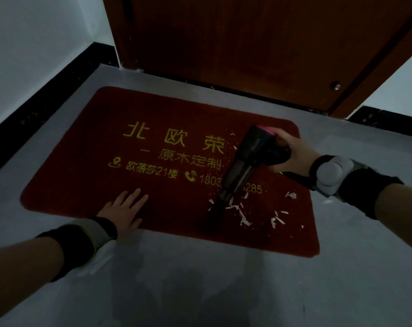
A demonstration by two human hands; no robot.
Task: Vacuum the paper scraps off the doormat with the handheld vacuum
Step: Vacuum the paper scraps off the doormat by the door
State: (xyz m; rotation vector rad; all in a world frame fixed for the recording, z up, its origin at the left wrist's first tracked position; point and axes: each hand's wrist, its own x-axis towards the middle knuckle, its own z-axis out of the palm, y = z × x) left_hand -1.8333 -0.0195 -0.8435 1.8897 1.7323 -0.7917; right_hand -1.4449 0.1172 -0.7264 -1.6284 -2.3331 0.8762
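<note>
Right hand (292, 149) curled round black handheld vacuum (245, 161), nozzle down among white paper scraps (244, 214) at red doormat's (87, 161) five o'clock corner. Left hand (124, 210) spread flat, pressing mat's six o'clock edge.

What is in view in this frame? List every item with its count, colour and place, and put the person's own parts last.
doormat: one, dark red with yellow lettering, on the floor before the door
paper scraps: many, white, scattered over the mat's right part, mostly near the nozzle
handheld vacuum: one, black with a pink end, nozzle down on the mat among the scraps
door: one, brown wood, shut, behind the mat
floor: grey, under and around the mat
skirting: black, along the foot of the pale walls
wrist bands: two, dark and grey, one on each wrist
left hand: flat on the mat's near edge, fingers straight
right hand: grips the vacuum's handle
</note>
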